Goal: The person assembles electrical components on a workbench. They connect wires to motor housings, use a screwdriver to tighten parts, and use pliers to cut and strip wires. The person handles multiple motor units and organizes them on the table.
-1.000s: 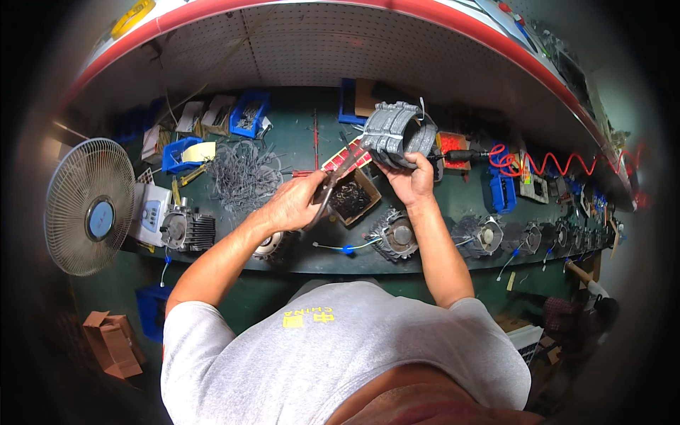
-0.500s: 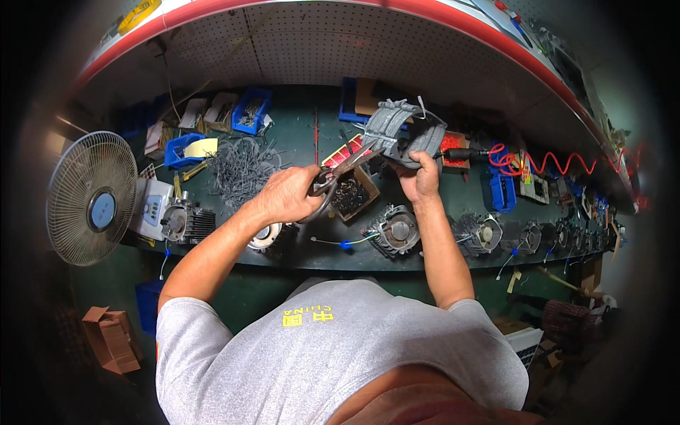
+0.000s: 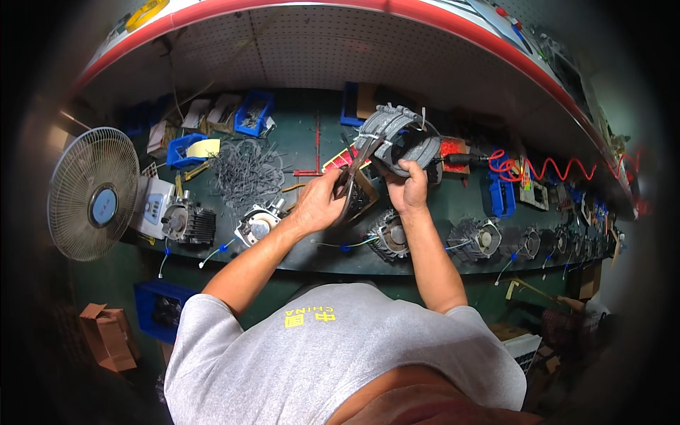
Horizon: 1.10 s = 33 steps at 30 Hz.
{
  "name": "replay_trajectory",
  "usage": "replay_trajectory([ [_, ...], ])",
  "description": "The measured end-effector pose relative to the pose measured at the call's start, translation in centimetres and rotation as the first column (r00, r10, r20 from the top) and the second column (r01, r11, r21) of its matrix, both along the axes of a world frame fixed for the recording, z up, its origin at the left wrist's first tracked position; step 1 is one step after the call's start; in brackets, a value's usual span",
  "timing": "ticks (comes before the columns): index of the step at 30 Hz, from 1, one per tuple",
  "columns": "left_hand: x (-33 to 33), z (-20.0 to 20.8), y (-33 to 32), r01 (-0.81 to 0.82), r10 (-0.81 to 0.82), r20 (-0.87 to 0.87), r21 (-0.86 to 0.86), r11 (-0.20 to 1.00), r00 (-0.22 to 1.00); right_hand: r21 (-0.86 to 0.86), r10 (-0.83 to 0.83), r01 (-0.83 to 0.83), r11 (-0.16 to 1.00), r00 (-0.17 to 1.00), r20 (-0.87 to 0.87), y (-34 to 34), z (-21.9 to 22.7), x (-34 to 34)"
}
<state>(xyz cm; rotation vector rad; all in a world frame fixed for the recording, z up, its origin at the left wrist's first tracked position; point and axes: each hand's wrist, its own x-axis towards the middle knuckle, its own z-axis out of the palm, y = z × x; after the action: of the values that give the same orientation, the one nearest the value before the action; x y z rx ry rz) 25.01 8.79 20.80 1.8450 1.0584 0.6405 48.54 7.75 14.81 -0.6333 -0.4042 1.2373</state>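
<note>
Above the bench, my right hand (image 3: 407, 188) grips a hollow, grey ring-shaped part (image 3: 423, 147) from its near side, thumb on the lower rim. Thin grey strips like cable ties stick out from the part's top and side. My left hand (image 3: 322, 202) is closed round the handles of dark metal scissors (image 3: 370, 150). Their blades point up and lie against the left side of the ring; whether they are parted is hard to make out. Below the hands stands a small open cardboard box (image 3: 365, 202) holding dark small pieces, partly hidden by my left hand and the scissors.
A heap of grey strips (image 3: 248, 173) lies left of my hands. Finned metal housings (image 3: 388, 234) with wires line the near edge. A fan (image 3: 95, 195) stands at left, blue bins (image 3: 253, 112) at the back, and a red coiled hose (image 3: 559, 166) crosses at right.
My left hand has moved right with the scissors, and the blades have turned more upright against the ring. The ring and my right hand have shifted slightly left. A housing at centre left is uncovered.
</note>
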Motion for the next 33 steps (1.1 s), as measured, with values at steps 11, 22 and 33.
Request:
replay_trajectory([
  [11, -0.6, -2.8, 2.2, 0.368, -0.233, 0.343, -0.411, 0.834, 0.91, -0.019, 0.035, -0.034, 0.999, 0.999, 0.035, 0.0, -0.4, -1.3],
  [22, -2.0, -6.8, 3.2, 0.294, -0.13, 0.442, -0.326, 0.898, 0.888, -0.039, 0.153, -0.15, 0.988, 0.981, 0.121, 1.7, -0.5, -2.7],
  [33, -4.0, -5.5, 2.0, 0.24, 0.01, 0.455, -0.488, 0.839, 0.89, -0.108, 0.224, -0.209, 0.972, 0.964, 0.144, 3.8, -2.2, -3.5],
])
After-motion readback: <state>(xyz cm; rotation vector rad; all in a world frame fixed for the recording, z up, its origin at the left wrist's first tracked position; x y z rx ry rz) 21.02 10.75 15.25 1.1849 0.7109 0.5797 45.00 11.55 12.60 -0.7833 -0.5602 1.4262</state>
